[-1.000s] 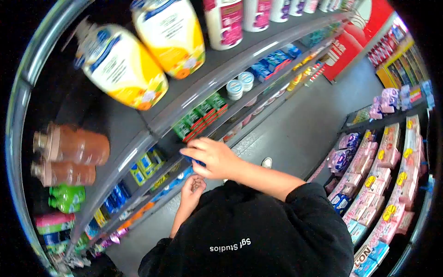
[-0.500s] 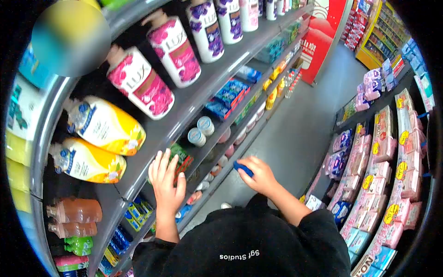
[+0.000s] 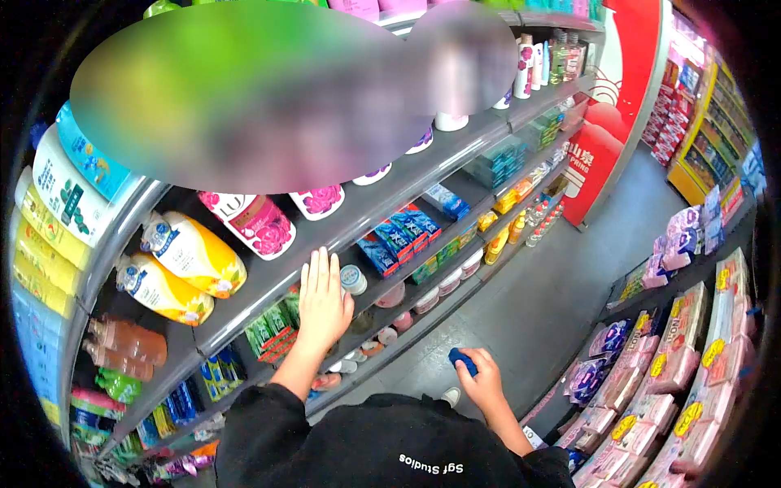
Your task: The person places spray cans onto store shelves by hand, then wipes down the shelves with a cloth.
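My left hand is stretched out flat, fingers together, at the edge of the dark shelf, beside a small white tub with a blue lid. Green and red boxes lie on the tier below and left of it. Over the aisle, my right hand is closed round a small dark blue item, whose kind I cannot make out. A pink-flowered LUX bottle and yellow-and-white pump bottles stand on the upper tier at the left.
Blue and red toothpaste-like boxes sit further along the lower tier. A red panel ends the shelf. Across the grey floor, racks of pink packs line the right side. Blurred patches cover part of the upper shelves.
The view has shifted. My right hand has moved away from the shelf with the blue item, lower and to the right. My left hand, loosely curled at first, has opened and reached up to the shelf edge.
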`<state>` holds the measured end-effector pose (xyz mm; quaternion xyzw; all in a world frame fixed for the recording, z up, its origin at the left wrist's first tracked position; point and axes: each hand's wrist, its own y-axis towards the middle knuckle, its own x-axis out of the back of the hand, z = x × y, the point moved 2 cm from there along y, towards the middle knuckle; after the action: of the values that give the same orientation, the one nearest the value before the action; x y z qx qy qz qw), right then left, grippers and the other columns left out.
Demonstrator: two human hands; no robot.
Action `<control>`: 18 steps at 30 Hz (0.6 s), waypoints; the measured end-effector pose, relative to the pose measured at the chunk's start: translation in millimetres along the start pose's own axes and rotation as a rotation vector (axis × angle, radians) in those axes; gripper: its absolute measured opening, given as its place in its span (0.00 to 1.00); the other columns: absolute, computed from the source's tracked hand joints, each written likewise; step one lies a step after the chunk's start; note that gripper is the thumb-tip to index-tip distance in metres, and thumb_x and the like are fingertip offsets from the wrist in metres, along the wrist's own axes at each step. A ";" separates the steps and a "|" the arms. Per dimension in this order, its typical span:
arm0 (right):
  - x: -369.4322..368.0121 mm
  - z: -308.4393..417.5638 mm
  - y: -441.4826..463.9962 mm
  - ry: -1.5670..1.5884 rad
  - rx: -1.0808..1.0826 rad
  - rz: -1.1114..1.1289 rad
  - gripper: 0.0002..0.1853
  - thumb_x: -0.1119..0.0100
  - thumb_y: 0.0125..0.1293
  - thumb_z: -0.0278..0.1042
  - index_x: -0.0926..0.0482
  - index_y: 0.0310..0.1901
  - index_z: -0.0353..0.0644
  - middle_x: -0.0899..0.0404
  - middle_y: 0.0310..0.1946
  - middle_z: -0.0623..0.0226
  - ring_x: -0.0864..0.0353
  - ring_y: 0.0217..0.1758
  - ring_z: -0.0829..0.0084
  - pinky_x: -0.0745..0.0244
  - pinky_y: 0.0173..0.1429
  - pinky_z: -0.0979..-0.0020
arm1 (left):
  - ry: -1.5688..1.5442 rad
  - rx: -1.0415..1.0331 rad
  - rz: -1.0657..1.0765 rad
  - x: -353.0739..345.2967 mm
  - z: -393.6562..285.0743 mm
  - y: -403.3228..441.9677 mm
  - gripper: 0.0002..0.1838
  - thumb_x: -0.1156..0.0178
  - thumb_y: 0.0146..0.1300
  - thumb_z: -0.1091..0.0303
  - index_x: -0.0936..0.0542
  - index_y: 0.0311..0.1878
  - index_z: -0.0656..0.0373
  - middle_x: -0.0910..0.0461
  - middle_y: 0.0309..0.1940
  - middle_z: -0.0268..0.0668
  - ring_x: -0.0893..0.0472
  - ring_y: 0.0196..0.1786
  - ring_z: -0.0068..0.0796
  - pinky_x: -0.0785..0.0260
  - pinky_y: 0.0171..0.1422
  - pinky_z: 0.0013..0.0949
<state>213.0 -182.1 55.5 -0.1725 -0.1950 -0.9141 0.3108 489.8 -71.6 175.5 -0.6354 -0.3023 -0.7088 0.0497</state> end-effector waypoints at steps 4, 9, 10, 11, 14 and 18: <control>21.9 -7.2 3.8 -0.034 -0.119 0.032 0.11 0.39 0.57 0.30 0.21 0.43 0.40 0.21 0.38 0.57 0.20 0.40 0.58 0.26 0.46 0.65 | -0.005 0.028 -0.026 -2.6 -7.3 7.8 0.39 0.41 0.52 0.68 0.42 0.68 0.68 0.48 0.70 0.56 0.49 0.74 0.52 0.57 0.76 0.48; 23.8 -28.5 16.0 -0.042 -0.101 0.058 0.14 0.37 0.54 0.27 0.22 0.43 0.39 0.23 0.38 0.57 0.22 0.42 0.59 0.27 0.48 0.65 | -0.204 0.189 -0.039 11.3 -1.4 -10.1 0.33 0.39 0.51 0.68 0.34 0.64 0.60 0.45 0.70 0.51 0.42 0.70 0.54 0.48 0.72 0.47; 19.3 -33.3 20.6 -0.028 -0.077 0.031 0.15 0.37 0.53 0.27 0.22 0.44 0.39 0.23 0.38 0.57 0.22 0.42 0.59 0.28 0.48 0.65 | -0.206 0.215 -0.073 14.0 1.8 -21.0 0.31 0.39 0.51 0.69 0.32 0.61 0.60 0.40 0.67 0.50 0.38 0.67 0.53 0.45 0.70 0.47; 14.3 -38.2 26.5 -0.014 -0.087 0.059 0.15 0.36 0.52 0.25 0.22 0.44 0.38 0.24 0.38 0.58 0.23 0.43 0.61 0.28 0.49 0.66 | -0.226 0.224 -0.108 15.3 8.4 -33.4 0.29 0.39 0.51 0.70 0.31 0.59 0.60 0.37 0.65 0.48 0.37 0.66 0.52 0.44 0.69 0.46; -5.2 -21.2 51.2 -0.014 -0.003 0.138 0.14 0.38 0.53 0.24 0.23 0.43 0.38 0.24 0.39 0.59 0.23 0.43 0.62 0.28 0.50 0.66 | -0.310 0.257 -0.189 14.7 38.5 -85.5 0.16 0.40 0.52 0.73 0.23 0.47 0.58 0.24 0.44 0.42 0.26 0.50 0.44 0.34 0.55 0.43; -47.4 24.5 79.8 -0.020 0.166 0.237 0.13 0.38 0.55 0.22 0.23 0.43 0.37 0.23 0.39 0.59 0.23 0.43 0.62 0.29 0.50 0.67 | -0.335 0.620 -0.133 20.1 59.7 -158.5 0.07 0.40 0.58 0.69 0.25 0.39 0.56 0.27 0.21 0.35 0.24 0.28 0.37 0.33 0.34 0.40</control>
<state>303.9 -205.3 75.8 -0.1772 -0.2514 -0.8499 0.4279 466.0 92.8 136.9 -0.6765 -0.5476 -0.4710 0.1438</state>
